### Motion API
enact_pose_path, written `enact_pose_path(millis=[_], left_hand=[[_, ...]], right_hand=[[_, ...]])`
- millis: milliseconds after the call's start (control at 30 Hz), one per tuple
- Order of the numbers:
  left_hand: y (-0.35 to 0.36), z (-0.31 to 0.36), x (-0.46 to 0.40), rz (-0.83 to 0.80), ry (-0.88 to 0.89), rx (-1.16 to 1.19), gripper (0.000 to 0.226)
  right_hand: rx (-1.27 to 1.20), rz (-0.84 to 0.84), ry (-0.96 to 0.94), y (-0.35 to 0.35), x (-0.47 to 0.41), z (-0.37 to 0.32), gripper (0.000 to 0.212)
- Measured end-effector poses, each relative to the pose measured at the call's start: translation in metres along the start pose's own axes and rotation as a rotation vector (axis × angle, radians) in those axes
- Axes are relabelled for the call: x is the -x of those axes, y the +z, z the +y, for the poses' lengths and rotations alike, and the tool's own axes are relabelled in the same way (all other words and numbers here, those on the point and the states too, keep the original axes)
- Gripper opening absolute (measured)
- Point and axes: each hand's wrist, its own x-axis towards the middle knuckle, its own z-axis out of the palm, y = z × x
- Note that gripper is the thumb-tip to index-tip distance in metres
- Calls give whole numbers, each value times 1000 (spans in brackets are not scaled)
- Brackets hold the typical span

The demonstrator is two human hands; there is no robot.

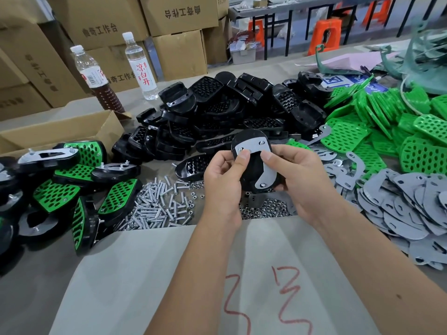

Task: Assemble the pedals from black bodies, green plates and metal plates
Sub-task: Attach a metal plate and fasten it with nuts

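Held at centre: oval black plastic pedal body [254,163] with curved silver metal plate [262,160] on top. Left hand [223,183] gripping its nine o'clock edge, thumb pressing plate. Right hand [298,180] clasping three o'clock edge. Loose silver bolts [157,206] at seven o'clock.

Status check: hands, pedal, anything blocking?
Left hand and right hand both grip one pedal, metal plate facing up, bolts showing. Held above the screws. Nothing in the way.
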Motion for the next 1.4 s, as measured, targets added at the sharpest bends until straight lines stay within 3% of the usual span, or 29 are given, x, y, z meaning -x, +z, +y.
enact_pose_path(millis=[200, 333, 433, 533, 567, 633, 733, 833, 933, 1067, 1267, 1333, 1400], left_hand=[[4, 1, -2, -15, -50, -7, 17], [4, 2, -3, 3, -75, 39, 16], [2, 0, -4, 30, -96, 40, 14], [3, -3, -4, 52, -63, -5, 12], [3, -4, -4, 61, -46, -14, 12], [4, -5, -4, 82, -12, -23, 12], [4, -7, -4, 121, 29, -29, 16], [3, -7, -6, 188, 62, -29, 16], [-3, -4, -11, 272, 82, -33, 20], [-12, -1, -15, 331, 50, 20, 17], [-14, -2, -16, 317, 54, -5, 18], [-12, -2, -14, 293, 59, -47, 26], [-10, -1, -12, 275, 73, -71, 31]], right_hand=[[-201, -34, -8, -4, 4, -4, 2], [-89, -22, -19, -7, 1, 0, 7], [127, 27, -20, -8, -1, -1, 23], [607, 266, -244, -23, -2, -11, 39], [828, 359, -327, -32, -2, -16, 36], [1136, 431, -315, -47, -1, -27, 26], [1270, 257, -175, -52, 1, -36, 23], [1304, -38, -199, -39, 6, -37, 11], [1381, -229, -122, -27, 9, -32, 18], [1357, -222, -73, -25, 9, -28, 24], [993, 238, -225, -34, -1, -26, 29], [793, 303, -261, -34, -1, -25, 29], [771, 309, -295, -32, 0, -22, 26]])
